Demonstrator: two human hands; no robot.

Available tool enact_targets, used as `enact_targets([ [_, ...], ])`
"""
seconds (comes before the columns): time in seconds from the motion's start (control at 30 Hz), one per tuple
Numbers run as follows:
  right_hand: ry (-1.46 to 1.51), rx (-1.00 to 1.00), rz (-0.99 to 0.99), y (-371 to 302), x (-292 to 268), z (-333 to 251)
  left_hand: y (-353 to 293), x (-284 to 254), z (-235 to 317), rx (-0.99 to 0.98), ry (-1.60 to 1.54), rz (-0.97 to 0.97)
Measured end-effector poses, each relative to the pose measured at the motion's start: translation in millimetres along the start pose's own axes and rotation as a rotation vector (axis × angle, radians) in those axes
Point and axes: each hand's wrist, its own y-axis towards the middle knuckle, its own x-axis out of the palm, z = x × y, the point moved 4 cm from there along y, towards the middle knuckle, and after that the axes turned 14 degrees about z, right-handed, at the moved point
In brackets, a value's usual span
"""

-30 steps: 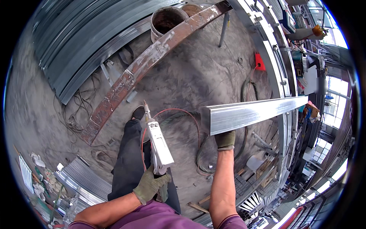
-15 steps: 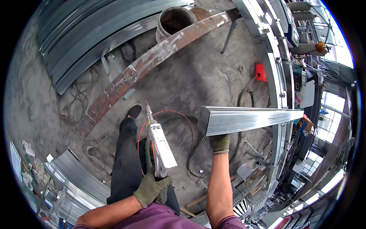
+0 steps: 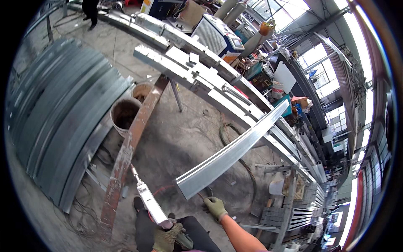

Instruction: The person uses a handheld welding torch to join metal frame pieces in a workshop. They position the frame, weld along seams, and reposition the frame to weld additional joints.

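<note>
My left hand (image 3: 168, 237), in a green work glove, is wrapped round the rear grip of a white welding gun (image 3: 152, 206). The gun's thin metal nozzle (image 3: 135, 171) points away from me, over the floor. My right hand (image 3: 215, 207), gloved the same, is just below the near end of a long silver metal profile (image 3: 226, 157), with a gap between them. Its fingers are curled; what they hold, if anything, cannot be made out. The profile's far end overlaps the metal workbench in view.
A rusty, paint-spattered beam (image 3: 121, 176) lies across the left, next to a dirty bucket (image 3: 124, 114). Corrugated sheets (image 3: 71, 122) are stacked beyond it. A long metal bench (image 3: 184, 75) crosses diagonally. Hoses (image 3: 254, 187) trail over the floor. Another person's dark legs (image 3: 90, 11) stand far left.
My view has swung up and to the right. My right hand was against the profile's underside and is now off it. My left hand has kept its grip on the welding gun.
</note>
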Motion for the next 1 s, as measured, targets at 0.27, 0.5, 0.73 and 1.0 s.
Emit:
enact_targets([
  [0.27, 0.022, -0.466, 0.261, 26, -72, -95, 49, 56, 13, 0.236, -0.064, 0.037],
  [0.5, -0.168, -1.026, 0.585, 230, -150, -238, 59, 139, 40, 0.462, 0.004, 0.287],
  [0.73, -0.505, -1.087, 0.544, 501, -138, -361, 35, 202, 21, 0.440, -0.266, 0.632],
  [1.0, -1.022, -0.916, 0.575, 637, -124, -453, 66, 222, -32, 0.308, -0.801, 0.727],
])
